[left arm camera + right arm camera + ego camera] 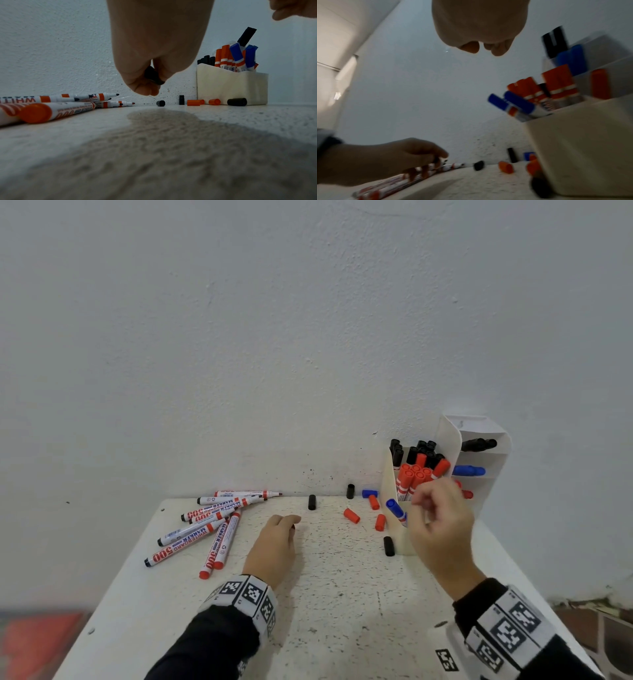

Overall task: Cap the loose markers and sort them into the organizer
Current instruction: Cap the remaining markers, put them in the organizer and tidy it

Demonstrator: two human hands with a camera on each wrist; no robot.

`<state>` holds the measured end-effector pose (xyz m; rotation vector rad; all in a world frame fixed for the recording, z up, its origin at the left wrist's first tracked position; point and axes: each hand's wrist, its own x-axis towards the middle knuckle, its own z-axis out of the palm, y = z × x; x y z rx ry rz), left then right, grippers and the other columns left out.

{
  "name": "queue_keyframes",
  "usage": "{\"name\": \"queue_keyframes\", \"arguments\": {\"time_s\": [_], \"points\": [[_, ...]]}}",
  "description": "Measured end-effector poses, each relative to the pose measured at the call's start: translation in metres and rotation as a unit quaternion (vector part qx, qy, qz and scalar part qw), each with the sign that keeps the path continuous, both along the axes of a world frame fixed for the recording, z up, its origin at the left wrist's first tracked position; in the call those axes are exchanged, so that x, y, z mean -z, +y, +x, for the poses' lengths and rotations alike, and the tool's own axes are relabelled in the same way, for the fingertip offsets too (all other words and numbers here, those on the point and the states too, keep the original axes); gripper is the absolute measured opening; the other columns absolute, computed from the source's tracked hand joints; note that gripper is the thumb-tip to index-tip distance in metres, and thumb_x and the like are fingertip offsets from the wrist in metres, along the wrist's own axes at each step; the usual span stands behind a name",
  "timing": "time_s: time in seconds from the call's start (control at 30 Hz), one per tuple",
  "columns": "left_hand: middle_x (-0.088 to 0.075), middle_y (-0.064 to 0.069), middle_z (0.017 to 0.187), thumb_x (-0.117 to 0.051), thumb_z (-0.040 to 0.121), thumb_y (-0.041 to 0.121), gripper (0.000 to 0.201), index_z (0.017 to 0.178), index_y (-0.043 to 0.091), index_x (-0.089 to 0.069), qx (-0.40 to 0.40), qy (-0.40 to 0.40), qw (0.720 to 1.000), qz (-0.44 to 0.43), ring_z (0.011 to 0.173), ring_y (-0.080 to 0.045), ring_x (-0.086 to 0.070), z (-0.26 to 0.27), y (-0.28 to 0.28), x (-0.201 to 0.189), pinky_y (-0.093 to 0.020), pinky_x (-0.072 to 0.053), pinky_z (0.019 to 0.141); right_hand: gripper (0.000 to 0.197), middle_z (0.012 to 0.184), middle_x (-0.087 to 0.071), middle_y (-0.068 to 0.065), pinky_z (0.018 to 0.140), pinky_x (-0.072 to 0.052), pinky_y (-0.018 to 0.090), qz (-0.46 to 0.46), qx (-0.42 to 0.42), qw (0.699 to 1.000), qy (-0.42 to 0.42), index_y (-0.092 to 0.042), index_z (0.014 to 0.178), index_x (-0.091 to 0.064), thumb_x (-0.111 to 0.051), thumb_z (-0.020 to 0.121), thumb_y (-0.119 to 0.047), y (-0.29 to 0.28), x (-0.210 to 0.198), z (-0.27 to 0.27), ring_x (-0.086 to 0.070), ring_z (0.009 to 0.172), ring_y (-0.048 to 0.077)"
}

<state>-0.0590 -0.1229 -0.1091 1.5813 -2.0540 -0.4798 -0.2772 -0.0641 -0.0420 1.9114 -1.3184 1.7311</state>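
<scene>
Two hands are closest to the head camera, both over the white tabletop (pixel 342 594). From above, the left hand (pixel 274 546) looks like a loose fist near the middle of the tabletop, and only a tiny dark bit peeks out at its fingertips. The left wrist view shows what that is: a black cap (pixel 153 75), pinched between the thumb and the curled fingers, lifted just off the tabletop.

The right hand (pixel 440 525) is up in the air by the right edge, right in front of the organizer (pixel 400 539). Its fingers are curled in. The right wrist view shows the fingertips (pixel 496 50) close together with nothing between them.

Loose markers (pixel 205 529) lie in a messy pile just left of the left hand, near the back left corner. Most have bare tips, which the left wrist view shows best. Two have a red cap on.

Loose caps lie between the hands and the back edge. One black cap (pixel 312 502) is just past the left hand. Another black one (pixel 350 491) stands up by the wall, next to a blue cap (pixel 369 493). Three red caps (pixel 351 516) lie near the organizer, and a black cap (pixel 388 546) touches its front corner.

Black, red and blue capped markers stand in the organizer. Only the head view shows its back shelves (pixel 486 460), with markers lying flat in them.
</scene>
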Motion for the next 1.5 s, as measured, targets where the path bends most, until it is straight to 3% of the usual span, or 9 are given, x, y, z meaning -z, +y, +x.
{"name": "queue_keyframes", "arguments": {"time_s": [0.1, 0.2, 0.3, 0.5, 0.77, 0.9, 1.07, 1.27, 1.5], "points": [[-0.046, -0.003, 0.131, -0.035, 0.098, 0.008, 0.038, 0.134, 0.015, -0.043, -0.018, -0.002, 1.000, -0.003, 0.115, -0.015, -0.047, 0.002, 0.002, -0.006, -0.020, -0.039, 0.094, 0.014, 0.070, -0.039, -0.016, 0.061, -0.037, 0.007, 0.150, -0.079, 0.985, 0.006, -0.015, 0.070, -0.049, -0.044, 0.075, -0.004, -0.001, 0.007, 0.029, -0.042, 0.067, -0.006], [-0.047, -0.003, 0.132, -0.038, 0.096, 0.005, 0.037, 0.132, 0.013, -0.045, -0.060, 0.002, 0.998, -0.005, 0.118, -0.015, -0.046, 0.014, 0.006, -0.010, -0.025, -0.039, 0.100, 0.012, 0.081, -0.048, -0.012, 0.067, -0.040, 0.013, 0.370, -0.091, 0.921, 0.074, -0.021, 0.085, -0.053, -0.050, 0.085, -0.010, -0.015, 0.021, 0.058, -0.047, 0.076, -0.001], [-0.048, -0.007, 0.130, -0.038, 0.096, 0.003, 0.035, 0.129, 0.008, -0.047, -0.113, 0.018, 0.993, -0.012, 0.117, -0.017, -0.046, 0.032, 0.012, -0.012, -0.024, -0.038, 0.097, 0.022, 0.109, -0.054, -0.004, 0.084, -0.048, 0.026, 0.464, -0.105, 0.863, 0.167, -0.020, 0.109, -0.056, -0.043, 0.092, -0.014, -0.036, 0.029, 0.088, -0.052, 0.097, 0.011], [-0.055, -0.010, 0.118, -0.039, 0.095, 0.009, 0.029, 0.124, 0.009, -0.044, -0.180, 0.052, 0.982, 0.015, 0.103, -0.023, -0.052, 0.069, 0.019, -0.014, -0.032, -0.044, 0.081, 0.048, 0.144, -0.034, 0.001, 0.108, -0.032, 0.039, 0.438, -0.151, 0.836, 0.296, -0.017, 0.136, -0.041, -0.040, 0.089, -0.004, -0.080, 0.037, 0.147, -0.031, 0.132, 0.022], [-0.058, -0.012, 0.110, -0.045, 0.092, 0.006, 0.029, 0.121, 0.006, -0.042, -0.205, 0.083, 0.975, 0.004, 0.097, -0.024, -0.055, 0.077, 0.018, -0.015, -0.031, -0.045, 0.076, 0.058, 0.157, -0.005, -0.006, 0.114, -0.015, 0.046, 0.395, -0.161, 0.777, 0.464, -0.035, 0.146, -0.015, -0.034, 0.098, -0.009, -0.123, 0.048, 0.190, -0.010, 0.143, 0.027], [-0.054, -0.008, 0.112, -0.048, 0.092, 0.011, 0.027, 0.119, 0.008, -0.042, -0.218, 0.088, 0.972, 0.003, 0.098, -0.021, -0.053, 0.076, 0.017, -0.012, -0.032, -0.048, 0.080, 0.046, 0.157, -0.010, -0.008, 0.113, -0.018, 0.047, 0.375, -0.155, 0.730, 0.550, -0.030, 0.146, -0.021, -0.030, 0.101, -0.027, -0.129, 0.049, 0.203, -0.013, 0.142, 0.026], [-0.056, -0.011, 0.110, -0.048, 0.092, 0.014, 0.027, 0.118, 0.008, -0.042, -0.215, 0.095, 0.972, 0.016, 0.097, -0.025, -0.054, 0.076, 0.015, -0.011, -0.036, -0.047, 0.078, 0.034, 0.133, -0.048, -0.003, 0.095, -0.037, 0.041, 0.317, -0.148, 0.794, 0.497, -0.036, 0.129, -0.047, -0.038, 0.098, -0.028, -0.132, 0.051, 0.200, -0.045, 0.119, 0.024], [-0.055, -0.011, 0.107, -0.044, 0.088, 0.000, 0.026, 0.113, 0.007, -0.044, -0.192, 0.094, 0.977, 0.010, 0.097, -0.026, -0.052, 0.069, 0.015, -0.015, -0.033, -0.042, 0.077, 0.026, 0.124, -0.051, 0.002, 0.089, -0.039, 0.037, 0.331, -0.081, 0.817, 0.464, -0.022, 0.121, -0.050, -0.039, 0.097, -0.019, -0.133, 0.061, 0.166, -0.050, 0.109, 0.024], [-0.055, -0.011, 0.108, -0.042, 0.091, 0.003, 0.024, 0.114, 0.010, -0.045, -0.185, 0.083, 0.979, 0.009, 0.087, -0.020, -0.050, 0.062, 0.016, -0.015, -0.029, -0.041, 0.072, 0.025, 0.118, -0.053, 0.005, 0.087, -0.041, 0.034, 0.353, -0.049, 0.832, 0.426, -0.017, 0.119, -0.051, -0.038, 0.097, -0.018, -0.128, 0.065, 0.142, -0.051, 0.105, 0.023]]}}
